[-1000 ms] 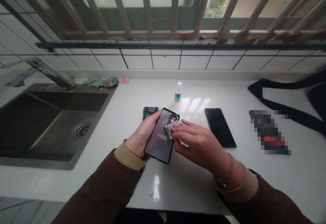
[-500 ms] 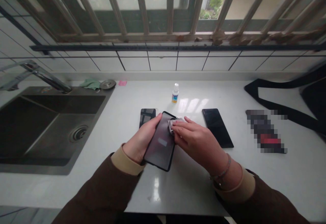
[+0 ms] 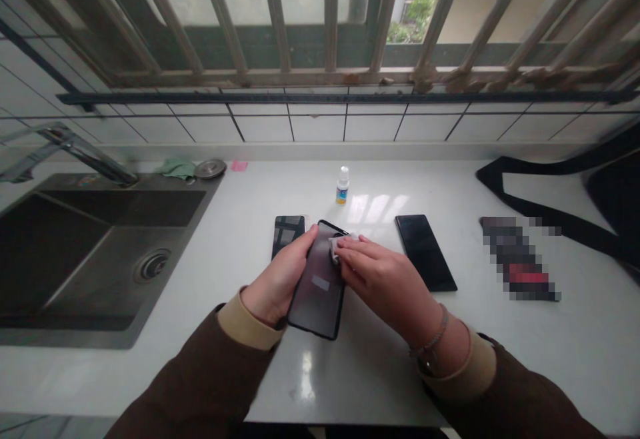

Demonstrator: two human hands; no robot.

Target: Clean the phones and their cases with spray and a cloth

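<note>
Grips, two: the left grip (image 3: pixel 280 282) closed along the left edge of one black-rimmed phone case (image 3: pixel 317 302); the right grip (image 3: pixel 387 276) pinching one white wipe (image 3: pixel 335 251), pressed to the case's upper right part. Flat glossy black slabs, two, lying on the surface (image 3: pixel 370 372): a smaller slab (image 3: pixel 289 228) just beyond the left grip, partly hidden by it; a larger slab (image 3: pixel 426 252) just right of the right grip. Bottle (image 3: pixel 343 187), one, white-capped, upright, beyond and between both grips. Pixelated item (image 3: pixel 517 259), one, farther right of the right grip. Pink slip (image 3: pixel 239 166), one, well beyond the left grip.
</note>
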